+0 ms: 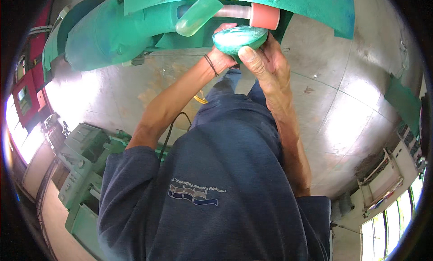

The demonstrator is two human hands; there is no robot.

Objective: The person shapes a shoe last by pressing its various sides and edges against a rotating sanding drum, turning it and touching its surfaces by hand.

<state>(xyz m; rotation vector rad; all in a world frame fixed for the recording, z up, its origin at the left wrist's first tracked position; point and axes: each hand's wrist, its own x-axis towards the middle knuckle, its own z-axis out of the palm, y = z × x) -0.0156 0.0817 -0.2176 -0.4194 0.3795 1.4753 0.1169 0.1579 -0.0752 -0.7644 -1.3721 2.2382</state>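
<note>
Both my hands hold a rounded, oval piece [239,39], glossy teal with a whitish streaked top; its exact kind I cannot make out. My left hand [224,58] is closed around its left and lower side, with some fingers behind it. On the right side my right hand [269,64] grips it, thumb stretched along its near edge and the other fingers partly hidden. Just above the piece is a salmon-red roller [264,16] on a pale horizontal shaft [234,11]. Whether the piece touches the roller cannot be told.
A large green machine housing [112,33] spans the top and upper left. A translucent green paddle-shaped part [197,18] hangs before the shaft. Another green machine [83,164] stands at lower left. Tiled floor [333,76] lies below, with a wooden frame [382,179] at right.
</note>
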